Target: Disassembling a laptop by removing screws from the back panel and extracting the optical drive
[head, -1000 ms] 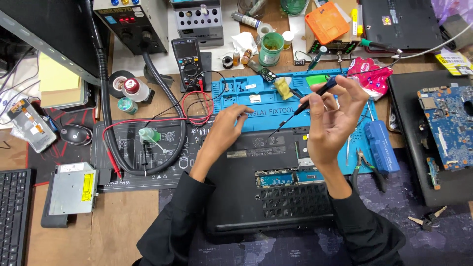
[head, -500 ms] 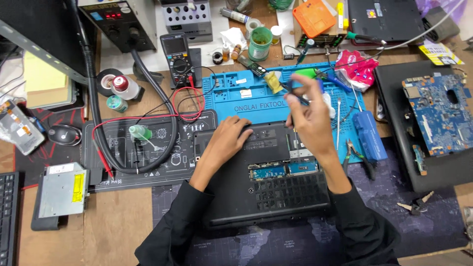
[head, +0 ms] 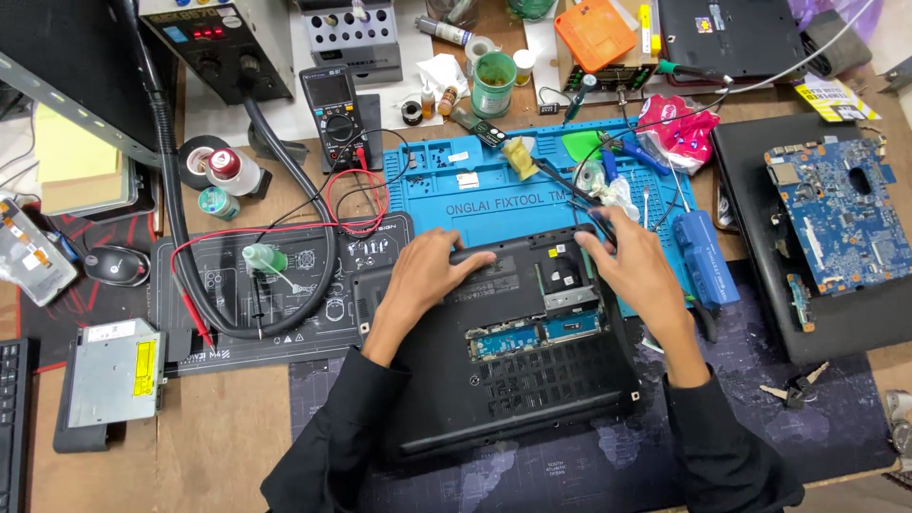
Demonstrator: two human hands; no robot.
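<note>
At frame centre, the left hand (head: pixel 432 275) is pressing flat, fingers spread, on the opened black laptop base (head: pixel 513 351), while the right hand (head: pixel 632 266) is gripping its upper right edge, holding a black screwdriver (head: pixel 570 185).

Bench clutter we see

Blue mat (head: pixel 494 190) just past fingertips; multimeter (head: pixel 332 100) and green cup (head: pixel 493 81) farther out; blue circuit board (head: pixel 836 214) well right of fingers; optical drive (head: pixel 114 370) far left.
</note>
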